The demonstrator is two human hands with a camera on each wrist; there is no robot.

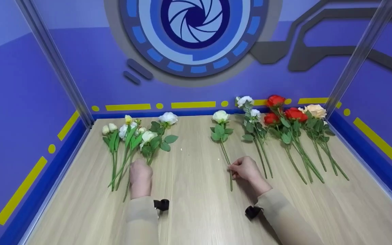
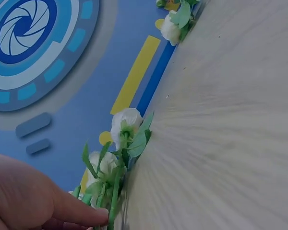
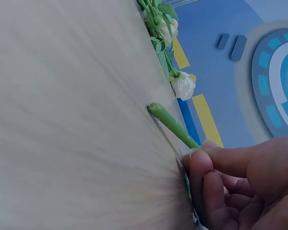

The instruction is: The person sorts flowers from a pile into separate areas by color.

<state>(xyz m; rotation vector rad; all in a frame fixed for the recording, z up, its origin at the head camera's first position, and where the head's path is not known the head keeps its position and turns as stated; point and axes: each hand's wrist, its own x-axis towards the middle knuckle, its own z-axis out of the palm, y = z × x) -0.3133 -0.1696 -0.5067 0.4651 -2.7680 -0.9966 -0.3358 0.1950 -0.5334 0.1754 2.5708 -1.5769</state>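
My right hand (image 1: 247,168) pinches the lower stem of a single cream-white rose (image 1: 221,116) between thumb and fingertips. In the right wrist view the cut end of its green stem (image 3: 170,123) sticks out past the fingers, close over the table. On the left, my left hand (image 1: 141,175) holds the stems of white roses at the right side of a group of flowers. Their blooms are a lower white rose (image 1: 149,136) and a farther one (image 1: 168,118). The left wrist view shows the thumb against a green stem (image 2: 114,199); the other fingers are mostly hidden.
White tulips (image 1: 109,128) and a yellow bud (image 1: 128,119) lie left of my left hand. To the right lie small white flowers (image 1: 244,101), red roses (image 1: 296,114) and a peach rose (image 1: 315,111). Purple-blue panels border the wooden table (image 1: 189,190).
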